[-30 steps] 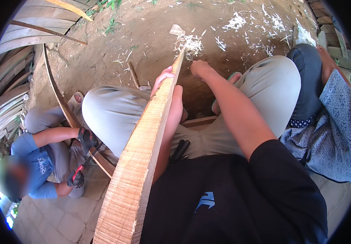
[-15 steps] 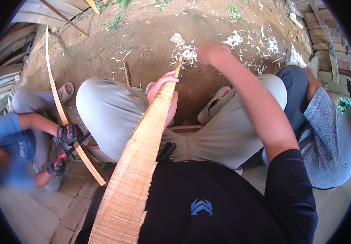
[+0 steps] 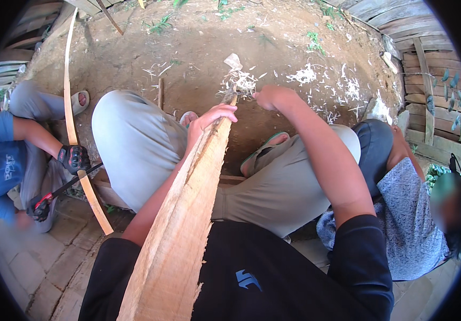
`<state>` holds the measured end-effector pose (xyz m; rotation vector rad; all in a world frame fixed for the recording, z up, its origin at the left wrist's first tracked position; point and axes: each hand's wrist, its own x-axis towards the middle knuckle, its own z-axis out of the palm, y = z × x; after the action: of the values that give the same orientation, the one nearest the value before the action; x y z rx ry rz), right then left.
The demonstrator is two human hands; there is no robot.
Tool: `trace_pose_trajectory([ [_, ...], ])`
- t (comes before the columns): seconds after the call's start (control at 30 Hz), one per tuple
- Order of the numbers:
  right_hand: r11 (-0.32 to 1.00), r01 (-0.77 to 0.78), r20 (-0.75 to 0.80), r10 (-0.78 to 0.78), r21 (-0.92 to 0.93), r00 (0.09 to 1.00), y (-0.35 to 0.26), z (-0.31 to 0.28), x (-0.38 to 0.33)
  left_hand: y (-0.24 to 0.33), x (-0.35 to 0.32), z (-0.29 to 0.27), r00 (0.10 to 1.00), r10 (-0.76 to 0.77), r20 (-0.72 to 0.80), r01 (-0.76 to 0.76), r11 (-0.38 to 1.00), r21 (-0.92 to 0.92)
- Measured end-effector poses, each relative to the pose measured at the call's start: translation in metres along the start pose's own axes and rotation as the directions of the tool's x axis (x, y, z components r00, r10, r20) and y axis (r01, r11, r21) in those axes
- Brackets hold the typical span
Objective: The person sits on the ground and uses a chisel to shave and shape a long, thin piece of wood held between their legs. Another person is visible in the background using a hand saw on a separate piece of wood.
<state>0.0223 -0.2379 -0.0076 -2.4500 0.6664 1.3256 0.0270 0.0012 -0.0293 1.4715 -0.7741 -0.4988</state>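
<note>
Gripping plank (image 3: 179, 214) nr far tip w/ L hand (image 3: 209, 119), lengthwise fwd; w/ R hand (image 3: 276, 99) curled just right of tip, can't tell if gripping.

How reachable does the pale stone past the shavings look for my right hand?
Probably yes: your right hand is just right of the far tip of the plank, and only loose shavings seem to lie toward the pale stone. I can't tell whether that hand is holding something, though.
</note>
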Motion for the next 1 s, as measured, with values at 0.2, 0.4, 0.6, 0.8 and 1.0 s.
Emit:
trace_pose_trajectory([
  [0.2, 0.992, -0.050, -0.028, 0.047, -0.116, 0.999, 0.001, -0.004, 0.005, 0.009, 0.006, -0.010, 0.990, -0.053, 0.130, 0.041, 0.995, 0.087],
  [0.4, 0.993, -0.033, -0.029, 0.030, -0.115, 0.999, -0.006, 0.005, 0.007, 0.007, 0.005, -0.009, 0.991, -0.031, 0.127, 0.028, 0.999, 0.026],
  [0.6, 0.993, -0.036, -0.077, 0.028, -0.109, 0.997, -0.018, 0.023, 0.009, 0.003, 0.006, -0.013, 0.985, -0.075, 0.153, 0.074, 0.997, 0.016],
  [0.8, 0.997, -0.071, -0.134, 0.068, -0.019, 0.989, -0.027, 0.045, 0.035, 0.007, 0.008, -0.010, 0.991, -0.069, 0.113, 0.072, 0.997, -0.023],
  [1.0, 0.995, -0.048, -0.135, 0.060, 0.089, 0.989, -0.018, 0.066, 0.094, 0.011, 0.010, -0.010, 0.990, -0.050, 0.129, 0.040, 0.996, 0.074],
])
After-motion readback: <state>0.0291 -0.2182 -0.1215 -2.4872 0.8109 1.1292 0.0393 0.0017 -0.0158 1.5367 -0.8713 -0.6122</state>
